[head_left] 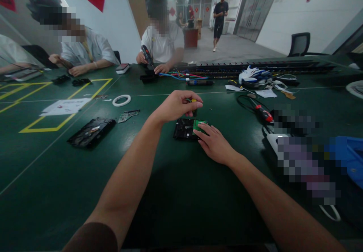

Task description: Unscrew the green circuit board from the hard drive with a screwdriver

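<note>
A small black device with a green circuit board point(185, 129), which looks like a hard drive, lies flat on the dark green table in front of me. Just above it, my left hand point(178, 106) is closed, pinching a small yellow-topped screwdriver-like tool point(194, 108) whose lower end I cannot make out clearly. My right hand point(214, 142) lies over the device's right side, fingers stretched out and resting on the green board. Left of them are a loose circuit board point(129, 115) and a larger black casing point(92, 131).
A white ring point(121, 100) and a paper sheet point(65, 106) lie to the left. On the right are a red-and-black screwdriver point(263, 114), gloves point(253, 75) and a blue object point(347, 159). Across the table, a person holds a power screwdriver point(146, 54) near coloured cables point(181, 75).
</note>
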`<state>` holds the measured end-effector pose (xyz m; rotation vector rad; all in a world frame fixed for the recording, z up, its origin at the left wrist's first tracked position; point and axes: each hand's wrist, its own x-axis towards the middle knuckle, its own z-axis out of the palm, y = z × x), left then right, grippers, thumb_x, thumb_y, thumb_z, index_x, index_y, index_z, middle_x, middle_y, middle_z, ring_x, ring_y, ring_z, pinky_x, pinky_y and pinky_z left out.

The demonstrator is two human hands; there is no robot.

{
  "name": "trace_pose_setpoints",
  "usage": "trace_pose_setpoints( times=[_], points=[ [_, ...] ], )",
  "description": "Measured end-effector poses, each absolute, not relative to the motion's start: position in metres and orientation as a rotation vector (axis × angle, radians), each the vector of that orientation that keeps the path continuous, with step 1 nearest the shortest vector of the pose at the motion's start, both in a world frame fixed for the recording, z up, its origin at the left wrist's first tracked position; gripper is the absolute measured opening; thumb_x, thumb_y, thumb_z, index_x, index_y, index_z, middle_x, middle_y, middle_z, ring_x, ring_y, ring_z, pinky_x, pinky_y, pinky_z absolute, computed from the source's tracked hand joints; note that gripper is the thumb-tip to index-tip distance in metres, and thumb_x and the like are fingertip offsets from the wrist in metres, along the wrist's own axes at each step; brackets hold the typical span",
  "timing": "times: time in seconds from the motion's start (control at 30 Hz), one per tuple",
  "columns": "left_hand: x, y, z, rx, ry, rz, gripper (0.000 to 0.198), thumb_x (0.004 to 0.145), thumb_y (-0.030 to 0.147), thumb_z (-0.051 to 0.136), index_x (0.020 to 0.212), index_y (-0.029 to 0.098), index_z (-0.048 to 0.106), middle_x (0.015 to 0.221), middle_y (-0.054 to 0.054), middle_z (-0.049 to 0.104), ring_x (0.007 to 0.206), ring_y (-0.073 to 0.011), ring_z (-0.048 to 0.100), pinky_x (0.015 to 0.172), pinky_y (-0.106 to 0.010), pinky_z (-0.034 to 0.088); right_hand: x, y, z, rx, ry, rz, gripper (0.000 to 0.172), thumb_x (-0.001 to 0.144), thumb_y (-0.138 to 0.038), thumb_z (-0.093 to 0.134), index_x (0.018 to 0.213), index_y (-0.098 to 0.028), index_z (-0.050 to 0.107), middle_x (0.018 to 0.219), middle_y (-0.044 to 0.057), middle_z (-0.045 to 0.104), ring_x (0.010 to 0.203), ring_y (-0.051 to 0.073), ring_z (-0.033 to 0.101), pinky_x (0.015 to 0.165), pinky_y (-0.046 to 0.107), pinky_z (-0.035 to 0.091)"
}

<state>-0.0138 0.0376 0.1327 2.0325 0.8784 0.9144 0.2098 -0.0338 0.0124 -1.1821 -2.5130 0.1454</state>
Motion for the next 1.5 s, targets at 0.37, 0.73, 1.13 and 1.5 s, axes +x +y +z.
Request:
trace_pose_setpoints(
  times=[0.37, 0.73, 1.13, 1.5],
  points=[
    [-0.0081, 0.0392, 0.1297, 1.93, 0.829, 0.959, 0.028, 0.102, 0.036, 0.059, 0.11, 0.012, 0.07, 0.075, -0.004, 0.07, 0.062, -0.0131, 0.07, 0.06, -0.023, 0.058, 0.2097, -0.0332, 0.0128, -1.191, -2.514, 0.167, 0.046, 0.105, -0.029, 0.049, 0.15, -0.026, 0.057, 0.161, 0.013, 0.048, 0.153, 0.032, 0.039, 0.125, 0.061, 0.031],
    [-0.0054, 0.0366, 0.1286, 1.98, 0.945, 1.012, 0.026, 0.092, 0.04, 0.074, 0.095, 0.016, 0.064, 0.085, -0.005, 0.07, 0.063, -0.0105, 0.068, 0.056, -0.02, 0.054, 0.2093, -0.0342, 0.016, -1.192, -2.529, 0.162, 0.046, 0.106, -0.029, 0.047, 0.151, -0.025, 0.056, 0.163, 0.013, 0.047, 0.154, 0.032, 0.039, 0.125, 0.061, 0.031],
    [-0.0058, 0.0361, 0.1309, 2.049, 0.881, 0.951, 0.028, 0.099, 0.043, 0.064, 0.1, 0.015, 0.071, 0.087, -0.004, 0.069, 0.053, -0.0061, 0.061, 0.045, -0.017, 0.044, 0.2075, -0.0355, 0.0174, -1.206, -2.537, 0.157, 0.045, 0.106, -0.027, 0.047, 0.149, -0.022, 0.058, 0.161, 0.014, 0.048, 0.154, 0.031, 0.039, 0.125, 0.059, 0.032],
    [-0.0074, 0.0367, 0.1316, 1.906, 0.876, 0.926, 0.029, 0.102, 0.034, 0.056, 0.116, 0.013, 0.071, 0.088, -0.007, 0.073, 0.064, -0.0134, 0.072, 0.058, -0.024, 0.058, 0.2088, -0.0341, 0.0157, -1.207, -2.532, 0.155, 0.046, 0.106, -0.028, 0.047, 0.151, -0.024, 0.056, 0.162, 0.013, 0.047, 0.154, 0.031, 0.038, 0.125, 0.06, 0.032]
  ],
)
